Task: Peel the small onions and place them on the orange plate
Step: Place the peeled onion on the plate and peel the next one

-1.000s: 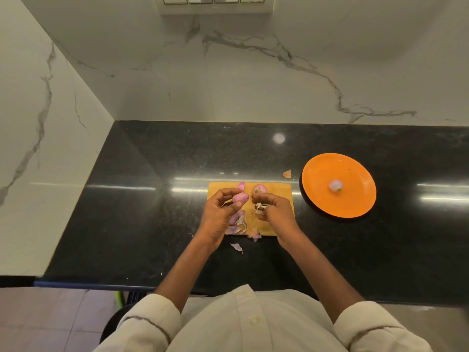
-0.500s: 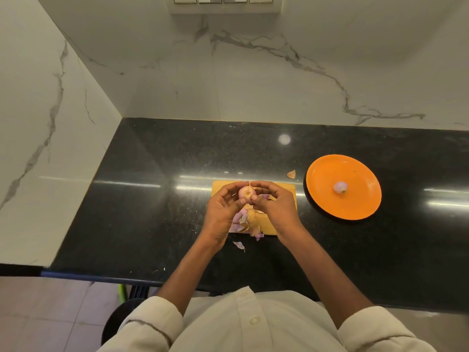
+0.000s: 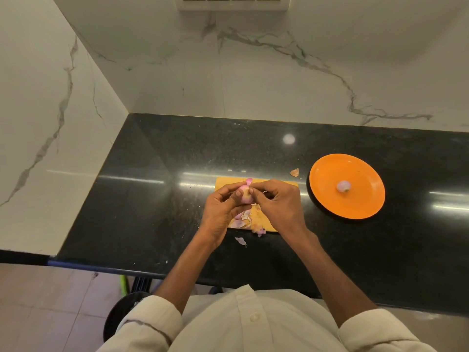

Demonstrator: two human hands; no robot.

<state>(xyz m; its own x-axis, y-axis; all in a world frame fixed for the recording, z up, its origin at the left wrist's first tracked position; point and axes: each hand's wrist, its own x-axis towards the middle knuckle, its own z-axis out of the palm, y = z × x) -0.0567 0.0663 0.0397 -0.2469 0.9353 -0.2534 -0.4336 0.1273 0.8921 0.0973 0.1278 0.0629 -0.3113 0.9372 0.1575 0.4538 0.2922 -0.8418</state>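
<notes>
Peeling a small pink onion over the board

Nearest, a loose flake of pink skin (image 3: pixel 240 240) lies on the black stone counter (image 3: pixel 152 212). Above the yellow cutting board (image 3: pixel 266 219), the left hand (image 3: pixel 220 212) cups a small round pink onion (image 3: pixel 245 195) while the right hand (image 3: pixel 276 203) pinches its papery skin at the top. It looks light, firm and probably slick once bared; grip the body, tear from the tip. Farther right, the round orange plate (image 3: pixel 365 174) holds one peeled onion (image 3: pixel 343 185).

Pink onion (image 3: pixel 245 193) over board; 1 peeled onion (image 3: pixel 343 185) on orange plate (image 3: pixel 327 199)
</notes>
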